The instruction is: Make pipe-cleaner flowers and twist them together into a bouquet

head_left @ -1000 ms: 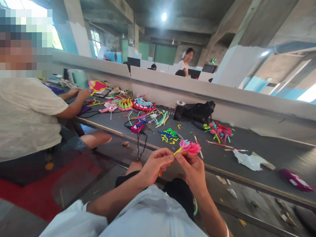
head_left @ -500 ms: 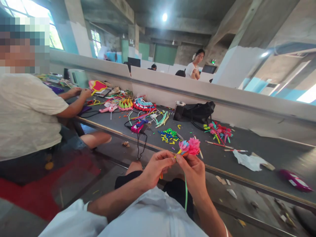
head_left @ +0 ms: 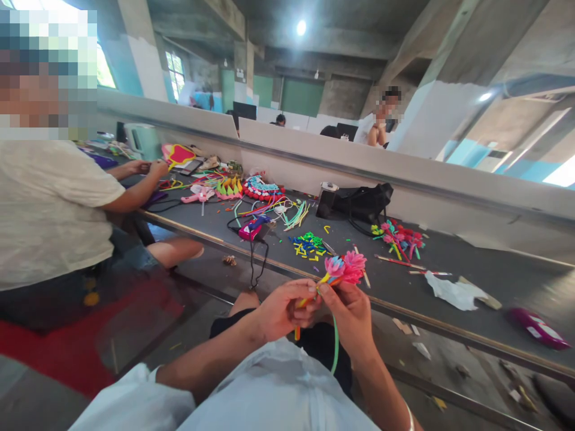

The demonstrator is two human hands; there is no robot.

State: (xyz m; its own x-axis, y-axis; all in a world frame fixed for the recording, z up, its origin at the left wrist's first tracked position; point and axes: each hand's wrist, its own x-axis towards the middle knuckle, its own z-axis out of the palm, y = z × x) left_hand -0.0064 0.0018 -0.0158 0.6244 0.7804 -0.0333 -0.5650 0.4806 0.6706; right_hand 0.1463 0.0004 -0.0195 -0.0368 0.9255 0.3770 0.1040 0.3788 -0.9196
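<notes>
Left hand (head_left: pixel 290 308) pinching flower stems (head_left: pixel 324 278) — right hand (head_left: pixel 350 308) too; fingers partly hide stems — exact grip unclear.

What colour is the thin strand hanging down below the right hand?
The strand is pale green; it shows best in the head view, below the right hand.

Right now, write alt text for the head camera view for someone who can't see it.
The left hand and right hand pinch a bunch of fluffy pink-and-blue flowers, a green strip hanging below, at the edge of a dark table. On it lie small cut pieces, more flowers and a black bag; at left, another person sits.
</notes>
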